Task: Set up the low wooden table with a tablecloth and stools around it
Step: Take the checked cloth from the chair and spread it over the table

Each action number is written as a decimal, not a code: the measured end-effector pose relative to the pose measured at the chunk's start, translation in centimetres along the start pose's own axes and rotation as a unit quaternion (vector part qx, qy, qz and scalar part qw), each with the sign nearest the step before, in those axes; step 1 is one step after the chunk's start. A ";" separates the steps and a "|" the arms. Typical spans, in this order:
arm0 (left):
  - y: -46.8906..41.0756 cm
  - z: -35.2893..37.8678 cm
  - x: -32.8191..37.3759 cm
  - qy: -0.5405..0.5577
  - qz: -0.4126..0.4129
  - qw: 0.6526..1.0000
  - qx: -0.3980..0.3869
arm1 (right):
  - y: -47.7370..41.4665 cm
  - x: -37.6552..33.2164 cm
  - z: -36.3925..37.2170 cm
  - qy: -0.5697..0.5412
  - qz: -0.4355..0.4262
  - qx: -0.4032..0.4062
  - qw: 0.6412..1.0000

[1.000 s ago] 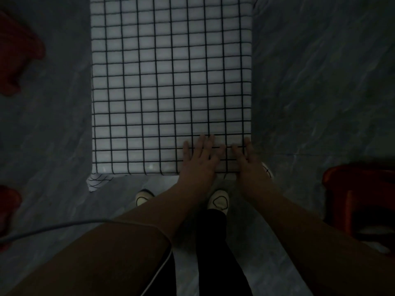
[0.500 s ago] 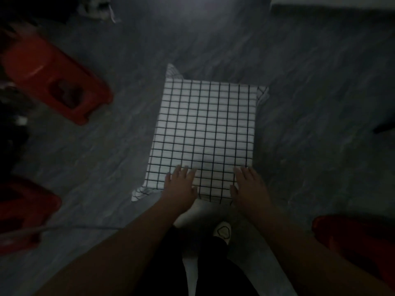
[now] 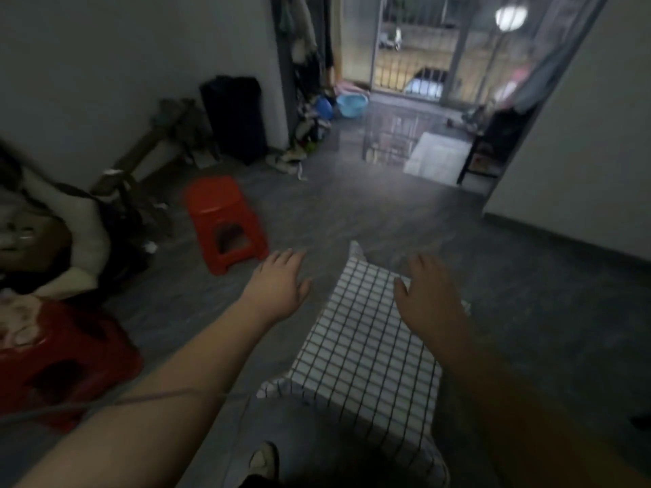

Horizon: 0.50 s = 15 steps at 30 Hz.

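Note:
A white tablecloth with a black grid covers the low table completely, so no wood shows. My left hand hovers open in the air, left of the table's far corner, holding nothing. My right hand is open above the far part of the cloth, fingers spread; contact with the cloth cannot be told. One red plastic stool stands on the floor ahead to the left. A second red stool stands nearer at the left edge.
A pile of bags and cloth lies against the left wall. A black bin stands by the wall farther back. A white wall corner juts in at the right. A thin cable runs across my left forearm.
Both hands have lifted off the near edge of the cloth and moved forward. The view has tilted up from the tabletop to the room, which now looks much brighter.

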<state>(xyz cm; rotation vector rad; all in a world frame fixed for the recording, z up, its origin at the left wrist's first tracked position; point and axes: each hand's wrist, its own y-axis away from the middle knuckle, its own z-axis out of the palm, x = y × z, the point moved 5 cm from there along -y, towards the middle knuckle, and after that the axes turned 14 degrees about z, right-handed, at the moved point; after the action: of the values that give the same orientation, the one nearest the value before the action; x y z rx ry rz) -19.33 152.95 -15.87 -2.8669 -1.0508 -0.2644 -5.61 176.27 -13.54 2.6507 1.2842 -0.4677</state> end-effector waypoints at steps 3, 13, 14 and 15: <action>1.6 -4.0 -2.4 0.008 -0.020 0.999 0.040 | -0.1 -5.4 -2.1 -0.005 -0.046 0.010 0.999; 8.3 -10.9 -16.6 -0.009 -0.079 0.995 0.062 | 1.5 -21.5 0.5 0.022 -0.108 0.016 0.994; 9.3 -11.4 -18.6 -0.007 -0.084 0.995 0.060 | 1.7 -23.3 1.2 0.023 -0.108 0.015 0.994; 10.3 -11.9 -20.6 -0.008 -0.087 0.994 0.061 | 1.9 -25.1 2.0 0.020 -0.106 0.014 0.994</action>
<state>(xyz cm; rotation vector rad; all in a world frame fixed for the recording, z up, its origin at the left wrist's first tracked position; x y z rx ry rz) -29.77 130.51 -8.20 -2.6775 -1.2754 -0.1800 -19.15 156.08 -6.76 2.5684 1.5921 -0.4661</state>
